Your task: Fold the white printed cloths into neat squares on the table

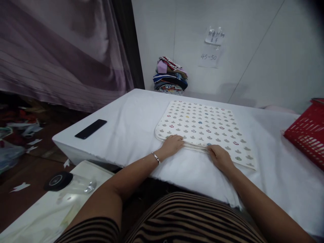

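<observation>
A folded white cloth (199,122) printed with small grey shapes and a few coloured ones lies flat on the white-covered table (129,125). Its near edge shows several layers, and its left corner is rounded. At the left part of that edge, my left hand (172,145) is closed over the layers, a silver bracelet on its wrist. Farther right along the same edge, my right hand (220,157) pinches the cloth between thumb and fingers. The undersides of both hands are hidden.
A black phone (91,129) lies on the table's left side. Folded clothes (170,76) are piled at the back by the wall. To the right stands a red basket (307,130). A clear container with a black lid (59,181) lies on a lower surface at front left.
</observation>
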